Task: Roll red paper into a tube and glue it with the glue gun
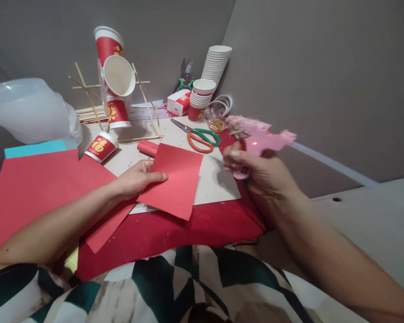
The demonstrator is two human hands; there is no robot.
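My left hand [138, 178] pinches a roughly square piece of red paper [177, 179], thumb on top, above the white board [218, 184]. Off to the right, my right hand [256, 168] grips a pink hot glue gun [261, 140] with a small red light lit on its side. The gun's nozzle end looks crusted, and it is held apart from the paper. Behind the paper lie a red paper roll [147, 147] and scissors [198, 136] with green and orange handles.
A structure of thin wooden sticks [144, 92] and red-and-white paper cups [119, 75] stands at the back. Stacked cups [216, 63], pliers [185, 78] and a small box [178, 103] are behind the scissors. Large red sheets [47, 188] and a plastic bag [33, 110] fill the left.
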